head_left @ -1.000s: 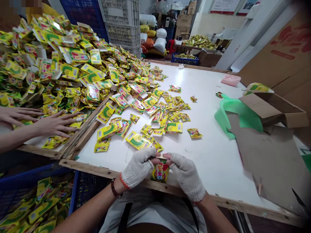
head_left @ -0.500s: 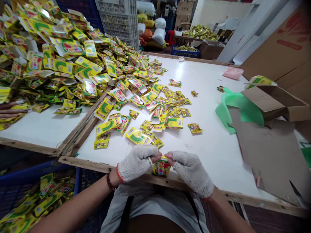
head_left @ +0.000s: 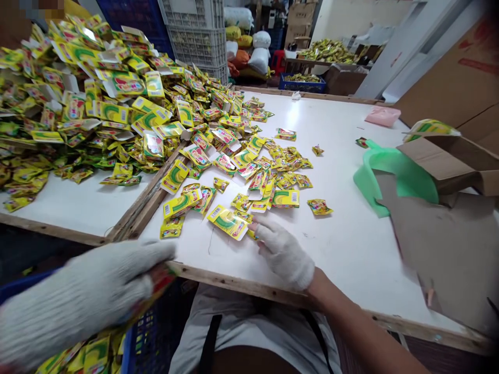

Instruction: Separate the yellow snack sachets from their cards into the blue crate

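Observation:
My left hand [head_left: 97, 280], in a white fingerless glove and smeared by motion, grips a small yellow and red candy box [head_left: 160, 283] at the table's front edge, over a blue crate [head_left: 146, 332]. The glove covers much of that box. On the white table [head_left: 241, 265], my gloved right hand [head_left: 284, 254] has its fingers partly spread at the right end of a yellow box [head_left: 228, 221] lying flat. A small candy sachet [head_left: 252, 234] is partly hidden under those fingertips. Whether they touch the box or the sachet, I cannot tell.
A high heap of yellow boxes and sachets [head_left: 117, 104] covers the left table behind a wooden ledge [head_left: 150, 205]. More boxes and sachets lie mid-table. At right are a green dustpan-like scoop [head_left: 370, 182], cardboard [head_left: 436, 249] and an open carton [head_left: 432, 156].
My hands were together at the table edge around an upright candy box. The left has carried it left and down over the crate; the right has moved forward to the flat box and sachet.

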Action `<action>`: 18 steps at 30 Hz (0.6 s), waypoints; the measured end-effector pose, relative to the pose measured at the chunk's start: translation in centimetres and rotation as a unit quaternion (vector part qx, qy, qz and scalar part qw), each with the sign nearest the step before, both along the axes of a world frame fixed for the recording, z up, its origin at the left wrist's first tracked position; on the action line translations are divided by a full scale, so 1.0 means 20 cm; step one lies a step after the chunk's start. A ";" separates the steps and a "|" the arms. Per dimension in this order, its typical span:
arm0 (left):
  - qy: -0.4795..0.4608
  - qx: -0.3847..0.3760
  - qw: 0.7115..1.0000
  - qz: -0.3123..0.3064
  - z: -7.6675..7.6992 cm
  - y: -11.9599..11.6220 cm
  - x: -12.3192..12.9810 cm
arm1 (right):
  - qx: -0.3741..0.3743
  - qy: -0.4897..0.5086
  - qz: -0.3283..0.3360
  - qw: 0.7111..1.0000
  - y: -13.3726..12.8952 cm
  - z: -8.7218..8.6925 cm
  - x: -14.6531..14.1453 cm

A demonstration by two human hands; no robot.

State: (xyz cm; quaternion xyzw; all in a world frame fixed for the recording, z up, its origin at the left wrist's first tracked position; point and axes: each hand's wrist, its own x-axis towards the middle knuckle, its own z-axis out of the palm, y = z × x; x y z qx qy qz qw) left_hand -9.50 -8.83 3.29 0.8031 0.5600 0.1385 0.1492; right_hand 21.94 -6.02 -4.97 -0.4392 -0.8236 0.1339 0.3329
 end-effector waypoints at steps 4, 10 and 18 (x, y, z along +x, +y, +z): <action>0.206 0.014 0.978 0.025 0.08 -0.02 -0.14 | 0.044 -0.142 0.039 0.988 0.15 0.00 -0.16; -0.101 0.160 0.981 -0.035 -0.16 0.06 0.44 | -0.040 -0.120 0.036 0.991 0.11 0.22 -0.11; -0.492 -0.182 0.851 0.003 -0.47 0.02 0.74 | -0.170 0.207 -0.166 0.949 -0.16 0.07 0.07</action>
